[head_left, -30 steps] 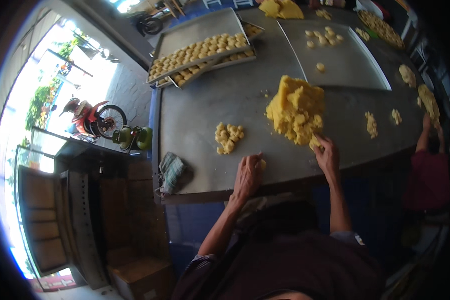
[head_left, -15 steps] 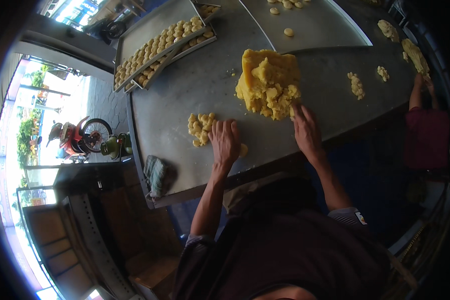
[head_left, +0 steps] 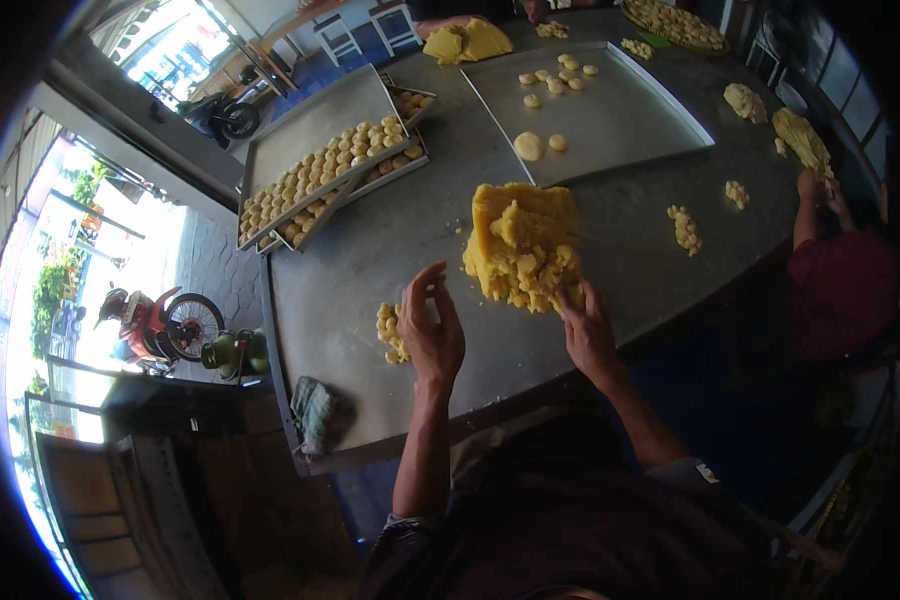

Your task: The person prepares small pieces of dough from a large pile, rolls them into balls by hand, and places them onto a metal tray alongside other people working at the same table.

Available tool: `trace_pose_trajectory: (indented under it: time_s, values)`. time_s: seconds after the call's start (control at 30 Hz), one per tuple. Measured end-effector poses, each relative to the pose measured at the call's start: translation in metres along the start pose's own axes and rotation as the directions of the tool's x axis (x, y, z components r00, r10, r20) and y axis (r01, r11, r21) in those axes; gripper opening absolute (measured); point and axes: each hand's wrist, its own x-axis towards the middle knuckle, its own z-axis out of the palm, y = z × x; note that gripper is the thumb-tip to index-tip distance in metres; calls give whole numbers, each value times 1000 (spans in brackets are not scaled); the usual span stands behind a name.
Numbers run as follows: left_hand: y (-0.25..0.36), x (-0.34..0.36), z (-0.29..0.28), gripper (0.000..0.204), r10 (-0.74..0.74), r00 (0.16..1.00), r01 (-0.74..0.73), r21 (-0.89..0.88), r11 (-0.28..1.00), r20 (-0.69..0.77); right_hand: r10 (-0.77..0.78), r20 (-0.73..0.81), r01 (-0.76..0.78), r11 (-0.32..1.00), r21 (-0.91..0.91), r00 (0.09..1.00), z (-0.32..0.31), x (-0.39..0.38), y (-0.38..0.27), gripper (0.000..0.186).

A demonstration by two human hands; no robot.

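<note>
A large, crumbly mound of yellow dough (head_left: 523,240) sits on the metal table in front of me. My right hand (head_left: 587,330) is at its near right edge, with fingers closed around some of the yellow dough. My left hand (head_left: 432,330) is raised, its fingers loosely curved and apart, holding nothing that I can see. Small pale dough lumps (head_left: 388,335) lie just left of it, partly hidden behind the hand. Beyond the mound, a pale round dough piece (head_left: 528,147), bigger than the others, appears over the near left part of a metal tray (head_left: 640,110).
Stacked trays of dough balls (head_left: 320,185) stand at the far left. A folded cloth (head_left: 315,412) lies at the near left corner. On the right are small dough clusters (head_left: 684,230) and a co-worker's hands (head_left: 820,190) at a long dough piece (head_left: 802,140). A full round basket (head_left: 678,24) stands at the back.
The view has tilted upward. My left hand has lifted off the table, and the round piece beside it is gone; a pale round piece now appears over the tray. My right hand stays at the mound.
</note>
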Motion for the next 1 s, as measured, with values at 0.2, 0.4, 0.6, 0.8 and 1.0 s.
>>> trace_pose_trajectory:
  time_s: [0.2, 0.4, 0.6, 0.8, 1.0]
  values:
    - [-114, -79, -13, 55, -136, 976, 219, 724, 655, -172, 48, 71, -64, 968, 241, 996, -6, 3, 6, 39]
    - [-120, -114, -38, 33, -290, 947, 321, 345, 882, -138, 19, 276, -76, 978, 197, 961, -17, 22, 9, 36]
    - [-86, -115, -35, 23, -299, 952, 302, 34, 953, -72, 32, 332, -59, 996, 73, 943, -32, 33, 10, 36]
    - [-81, -134, -2, 28, 204, 969, -246, 539, 806, 137, 73, 158, -65, 996, -58, 985, -2, -9, 2, 48]
    - [-76, -55, 17, 37, 307, 949, -274, 651, 708, 66, 106, 201, -129, 986, 104, 974, -5, 2, 17, 49]
